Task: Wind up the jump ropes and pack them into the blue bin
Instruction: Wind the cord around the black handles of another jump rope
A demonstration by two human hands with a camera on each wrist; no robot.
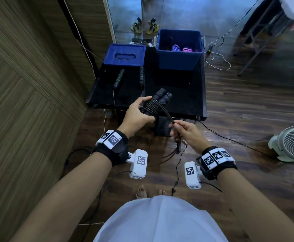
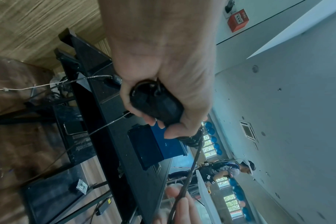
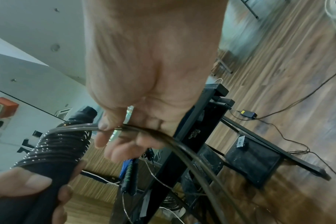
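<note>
While my left hand [image 1: 137, 114] curls tight around the two black foam handles [image 1: 162, 96] of a dark brown cord jump rope [image 1: 151, 107], my right hand [image 1: 186, 135] pinches the doubled loose strands [image 3: 184, 145] just beside the coil, their tail hanging toward the floor. I judge this winding mostly done, with a few turns left. Beyond my hands, well apart, the open blue plastic bin [image 1: 178, 61] stands on the low black table [image 1: 195, 95], already holding purple and pink wound bundles [image 1: 182, 48]. One green-and-black-handled rope [image 1: 119, 78] lies unwound beside the blue lid [image 1: 125, 55].
</note>
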